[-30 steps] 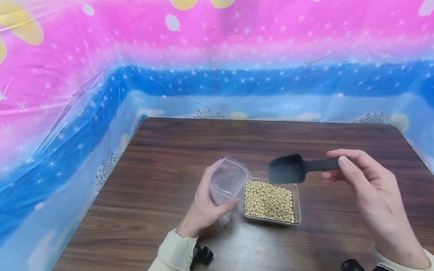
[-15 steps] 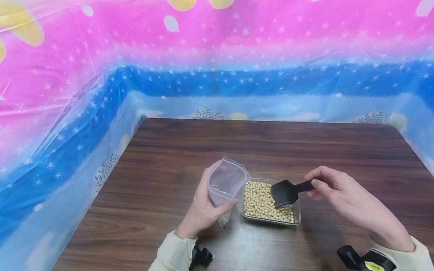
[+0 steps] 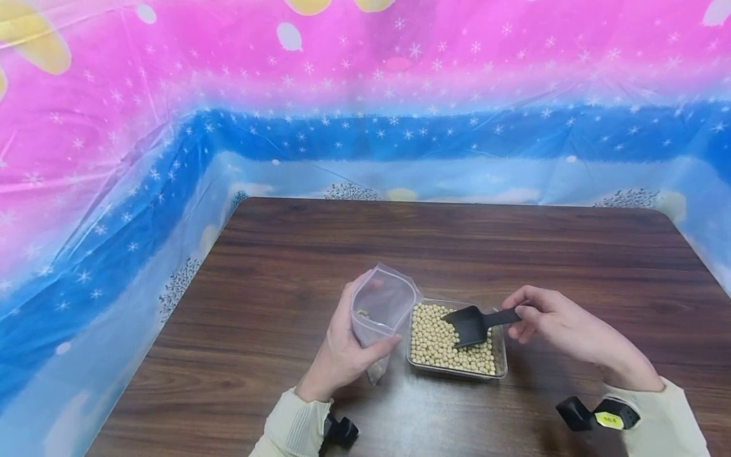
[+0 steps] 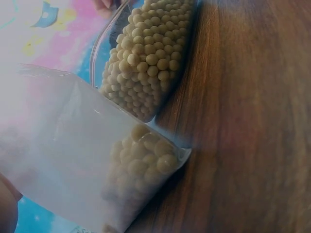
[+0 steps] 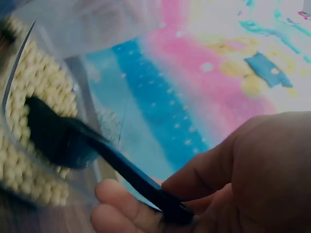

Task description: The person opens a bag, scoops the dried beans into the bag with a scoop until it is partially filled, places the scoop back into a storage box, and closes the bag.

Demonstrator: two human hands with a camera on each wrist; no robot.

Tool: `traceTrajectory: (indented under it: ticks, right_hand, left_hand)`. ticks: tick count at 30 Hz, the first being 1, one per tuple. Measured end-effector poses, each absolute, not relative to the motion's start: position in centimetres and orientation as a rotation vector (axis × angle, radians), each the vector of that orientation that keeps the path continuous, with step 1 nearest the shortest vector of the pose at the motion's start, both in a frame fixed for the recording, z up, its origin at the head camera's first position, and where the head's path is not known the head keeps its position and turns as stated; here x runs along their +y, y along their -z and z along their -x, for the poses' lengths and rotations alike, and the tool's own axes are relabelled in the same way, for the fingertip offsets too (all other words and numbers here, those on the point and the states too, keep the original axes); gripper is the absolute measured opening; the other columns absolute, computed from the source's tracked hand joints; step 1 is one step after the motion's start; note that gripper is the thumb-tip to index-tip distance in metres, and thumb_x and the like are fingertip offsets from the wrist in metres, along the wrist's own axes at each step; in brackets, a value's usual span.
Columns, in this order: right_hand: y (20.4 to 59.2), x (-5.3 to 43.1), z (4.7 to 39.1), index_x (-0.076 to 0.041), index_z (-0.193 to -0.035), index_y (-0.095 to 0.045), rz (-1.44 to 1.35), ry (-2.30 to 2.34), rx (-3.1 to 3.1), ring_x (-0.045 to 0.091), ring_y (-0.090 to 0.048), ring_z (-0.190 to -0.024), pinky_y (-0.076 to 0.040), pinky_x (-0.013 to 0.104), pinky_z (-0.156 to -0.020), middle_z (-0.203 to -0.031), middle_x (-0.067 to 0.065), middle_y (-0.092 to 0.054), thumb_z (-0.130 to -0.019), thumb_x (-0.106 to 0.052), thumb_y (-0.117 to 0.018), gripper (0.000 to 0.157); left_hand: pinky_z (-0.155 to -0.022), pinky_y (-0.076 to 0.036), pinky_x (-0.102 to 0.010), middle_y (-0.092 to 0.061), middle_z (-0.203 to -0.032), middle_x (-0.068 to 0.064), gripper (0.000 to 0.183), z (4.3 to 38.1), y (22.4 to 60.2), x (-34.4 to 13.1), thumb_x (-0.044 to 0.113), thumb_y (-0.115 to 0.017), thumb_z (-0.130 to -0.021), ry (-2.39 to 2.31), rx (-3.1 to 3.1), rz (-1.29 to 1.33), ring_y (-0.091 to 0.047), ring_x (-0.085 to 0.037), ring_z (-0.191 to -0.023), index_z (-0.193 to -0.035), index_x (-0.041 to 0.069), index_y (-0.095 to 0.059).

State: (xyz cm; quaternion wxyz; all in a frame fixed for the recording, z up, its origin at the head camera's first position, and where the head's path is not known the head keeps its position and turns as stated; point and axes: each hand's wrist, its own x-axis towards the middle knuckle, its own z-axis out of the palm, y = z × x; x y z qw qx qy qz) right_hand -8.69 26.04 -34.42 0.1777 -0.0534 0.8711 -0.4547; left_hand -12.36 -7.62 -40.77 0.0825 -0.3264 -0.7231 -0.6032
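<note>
Since a second ago, the black scoop [image 3: 471, 325] has been lowered from the air into the beans [image 3: 436, 352], its blade left of the right hand [image 3: 562, 324], by which the handle is pinched. The clear bag [image 3: 384, 301] is still grasped by the left hand [image 3: 345, 352], with beans held below that grip. One scoop, one bag and one container [image 3: 502, 358], set between both grips, are seen.

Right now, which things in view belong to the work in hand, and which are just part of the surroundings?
In the work:
black scoop, held by the right hand
pale round beans
clear container holding most beans
clear bag, in the left hand, some beans inside

Surroundings:
wooden table
patterned cloth behind it
black devices at both wrists
</note>
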Motion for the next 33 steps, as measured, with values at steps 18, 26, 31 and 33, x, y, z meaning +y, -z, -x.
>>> traceTrajectory:
  ticks: [18,26,31,33]
  right_hand:
    - [35.7,28.9,9.6,0.002,-0.102,-0.055,0.066,1.341,2.461,0.020,-0.041,-0.058,-0.035,0.029,-0.056,-0.070,0.005,-0.042,-0.105,-0.013,-0.031,0.028]
    - [35.5,30.0,9.4,0.003,-0.102,-0.052,0.022,1.469,2.404,0.022,-0.041,-0.063,-0.035,0.032,-0.055,-0.073,0.005,-0.038,-0.102,-0.007,-0.029,0.024]
    - [35.3,30.4,9.4,0.006,-0.107,-0.052,0.025,1.598,2.366,0.019,-0.043,-0.064,-0.041,0.031,-0.056,-0.076,0.003,-0.041,-0.107,-0.015,-0.028,0.032]
    - [35.1,30.5,9.4,0.005,-0.106,-0.053,0.052,1.686,2.326,0.020,-0.043,-0.062,-0.041,0.032,-0.055,-0.074,0.002,-0.043,-0.108,-0.020,-0.029,0.035]
  left_hand:
    - [-0.092,-0.049,-0.051,-0.049,-0.135,-0.007,0.088,12.4,41.2,-7.6,0.020,-0.081,-0.075,1.792,-2.148,0.978,-0.054,-0.032,-0.114,-0.148,0.016,-0.032]
    - [-0.091,-0.049,-0.053,-0.049,-0.134,-0.012,0.087,12.3,41.1,-7.6,0.015,-0.080,-0.075,1.817,-2.154,0.971,-0.054,-0.036,-0.112,-0.148,0.011,-0.032]
    - [-0.090,-0.049,-0.054,-0.049,-0.135,-0.006,0.086,12.3,41.1,-7.6,0.023,-0.080,-0.077,1.798,-2.155,0.981,-0.055,-0.031,-0.113,-0.149,0.017,-0.032]
    - [-0.090,-0.049,-0.054,-0.049,-0.135,-0.006,0.086,12.3,41.1,-7.6,0.023,-0.080,-0.077,1.802,-2.155,0.983,-0.055,-0.031,-0.112,-0.149,0.017,-0.032]
